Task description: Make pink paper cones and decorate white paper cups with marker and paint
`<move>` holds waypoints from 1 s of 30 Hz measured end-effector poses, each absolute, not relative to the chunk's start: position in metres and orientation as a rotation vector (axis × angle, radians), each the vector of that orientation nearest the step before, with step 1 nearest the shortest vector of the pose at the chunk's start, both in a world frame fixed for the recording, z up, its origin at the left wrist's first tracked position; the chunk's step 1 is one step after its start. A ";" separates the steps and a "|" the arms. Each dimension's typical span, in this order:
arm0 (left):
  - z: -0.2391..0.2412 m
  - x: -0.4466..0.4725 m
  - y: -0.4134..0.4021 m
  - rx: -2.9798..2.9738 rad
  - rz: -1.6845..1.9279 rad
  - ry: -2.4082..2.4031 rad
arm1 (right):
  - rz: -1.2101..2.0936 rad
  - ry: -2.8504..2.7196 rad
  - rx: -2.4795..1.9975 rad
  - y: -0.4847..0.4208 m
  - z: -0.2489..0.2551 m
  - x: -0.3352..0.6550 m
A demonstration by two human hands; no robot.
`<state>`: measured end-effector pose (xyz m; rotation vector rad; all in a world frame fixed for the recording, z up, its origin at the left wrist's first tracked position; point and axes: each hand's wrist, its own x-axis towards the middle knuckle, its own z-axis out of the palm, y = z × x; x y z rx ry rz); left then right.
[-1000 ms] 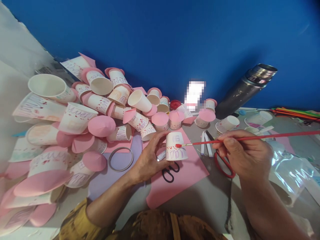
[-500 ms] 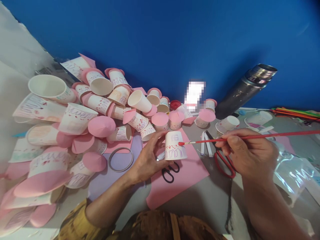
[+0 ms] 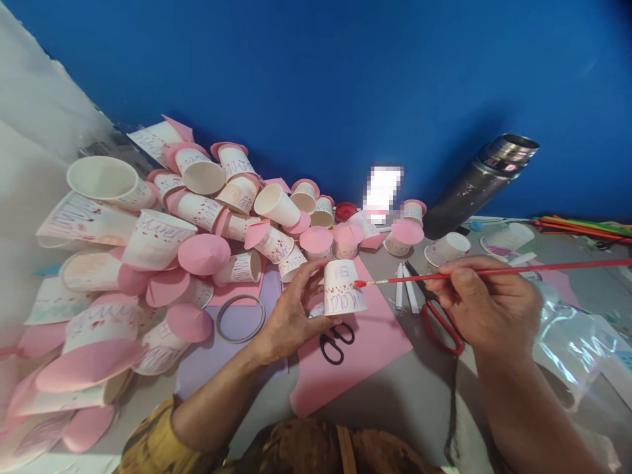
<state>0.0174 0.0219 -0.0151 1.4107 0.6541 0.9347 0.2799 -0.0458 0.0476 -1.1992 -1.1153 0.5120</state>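
My left hand [image 3: 291, 315] grips a small white paper cup [image 3: 342, 289], held upside down above a pink paper sheet [image 3: 355, 355]. The cup bears purple scribbles and small red dots. My right hand [image 3: 486, 306] pinches a long red paintbrush [image 3: 494, 271]. Its red-tipped bristles touch the cup's right side. Black scissors [image 3: 336, 341] lie on the pink sheet just below the cup.
A big pile of decorated paper cups with pink paper circles [image 3: 162, 250] fills the left. Red scissors [image 3: 439, 322], white markers [image 3: 403, 286], a red paint pot [image 3: 345, 210], a metal ring [image 3: 240, 318], a dark steel flask [image 3: 478, 184], coloured sticks [image 3: 582, 227] and a plastic bag [image 3: 582, 342] lie around.
The brush tip lifted off the cup, then came back to touch its right side slightly higher. The cup turned a little in my left hand.
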 end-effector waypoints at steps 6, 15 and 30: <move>-0.004 0.015 0.020 1.605 1.000 0.843 | 0.476 -0.977 -1.210 -0.038 0.051 0.286; -0.001 -0.003 0.002 1.603 1.016 0.985 | 0.307 -1.365 -1.439 0.035 0.102 0.272; -0.003 -0.008 0.005 1.324 1.063 1.007 | -0.091 -2.035 -2.036 0.185 0.071 0.247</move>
